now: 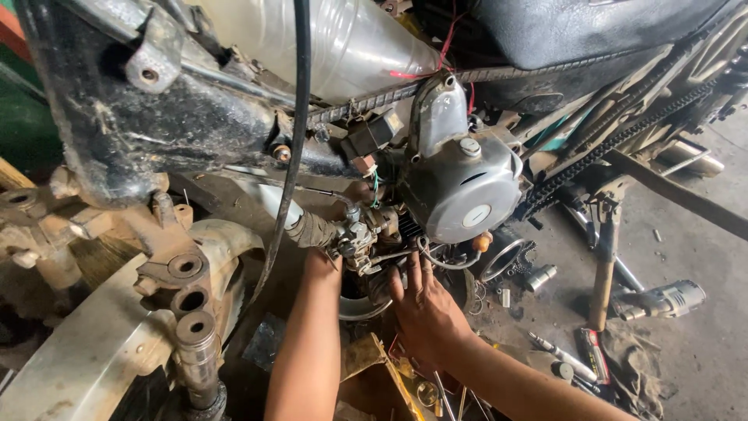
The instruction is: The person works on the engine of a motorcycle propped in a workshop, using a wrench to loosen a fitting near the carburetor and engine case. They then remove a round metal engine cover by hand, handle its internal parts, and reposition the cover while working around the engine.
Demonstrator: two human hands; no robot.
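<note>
A motorcycle lies tilted in front of me, its grey engine case [461, 191] in the middle. A small grimy carburetor [357, 238] sits left of the case. My left hand [323, 263] reaches up under the carburetor; its fingers are hidden behind the part. My right hand [421, 304] rests with fingers spread on the engine just below and right of the carburetor, touching the dark metal there. A thin hose [436, 261] loops beside my right fingers.
A black cable [294, 156] hangs down in front of the frame. The front fork and fender [187, 312] fill the lower left. The drive chain [615, 140] runs to the upper right. Tools [561, 359] and a silver cylindrical part [670, 298] lie on the concrete floor.
</note>
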